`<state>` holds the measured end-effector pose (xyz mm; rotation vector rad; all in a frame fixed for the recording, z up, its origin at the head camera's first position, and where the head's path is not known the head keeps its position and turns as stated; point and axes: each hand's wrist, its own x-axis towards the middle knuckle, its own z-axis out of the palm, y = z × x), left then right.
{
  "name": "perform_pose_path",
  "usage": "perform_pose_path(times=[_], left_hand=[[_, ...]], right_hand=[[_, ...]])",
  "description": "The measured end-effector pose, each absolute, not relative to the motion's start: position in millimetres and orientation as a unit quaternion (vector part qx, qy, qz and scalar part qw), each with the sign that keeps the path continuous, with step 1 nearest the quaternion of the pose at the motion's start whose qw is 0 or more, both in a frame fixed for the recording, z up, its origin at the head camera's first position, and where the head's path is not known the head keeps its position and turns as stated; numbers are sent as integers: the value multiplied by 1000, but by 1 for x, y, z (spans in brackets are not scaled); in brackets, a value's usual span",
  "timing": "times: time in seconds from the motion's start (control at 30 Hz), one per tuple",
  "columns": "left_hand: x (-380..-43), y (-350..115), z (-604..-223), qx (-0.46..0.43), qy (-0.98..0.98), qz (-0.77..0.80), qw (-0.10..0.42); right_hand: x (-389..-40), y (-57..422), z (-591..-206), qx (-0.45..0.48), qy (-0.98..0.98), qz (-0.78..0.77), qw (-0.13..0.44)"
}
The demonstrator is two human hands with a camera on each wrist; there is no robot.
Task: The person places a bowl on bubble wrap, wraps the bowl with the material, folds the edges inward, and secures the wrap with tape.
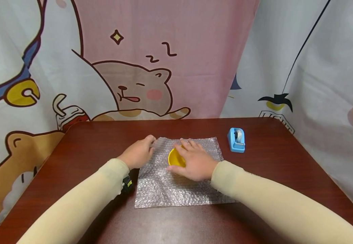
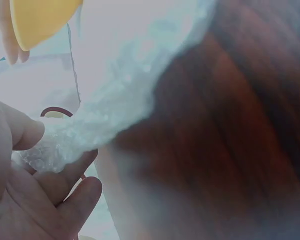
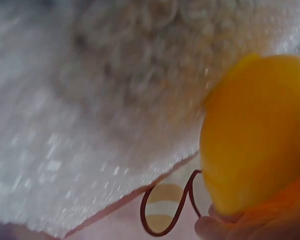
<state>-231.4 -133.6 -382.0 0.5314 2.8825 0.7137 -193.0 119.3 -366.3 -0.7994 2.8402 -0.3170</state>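
A sheet of clear bubble wrap [image 1: 164, 191] lies on the table. My left hand [image 1: 138, 152] pinches its far left corner between thumb and fingers. In the left wrist view the pinched bubble wrap [image 2: 114, 105] is lifted off the dark wood. Over the middle of the sheet, my right hand [image 1: 197, 162] grips a smooth yellow bowl [image 1: 175, 159], fingers on its far side and thumb on the near side. The palm covers much of it in the head view. The right wrist view shows the bowl [image 3: 260, 130] beside the wrap, fingertips [image 3: 210, 227] at its edge.
A light blue tape dispenser [image 1: 236, 139] stands right of the wrap on the brown table [image 1: 286, 176]. Under my left wrist shows a small black thing with a yellow patch [image 1: 127, 183], partly hidden by the sleeve. A cartoon-printed curtain [image 1: 206, 40] hangs behind the table.
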Motion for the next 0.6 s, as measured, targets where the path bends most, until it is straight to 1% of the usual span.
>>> perform_pose_path(times=[0.27,0.6], left_hand=[[-227,-130,-381,180,954,233,52],[-219,-120,-376,212,945,246,43]], right_hand=[[-191,137,-361,-265,954,-106,92],[-190,138,-365,-255,954,-122,103]])
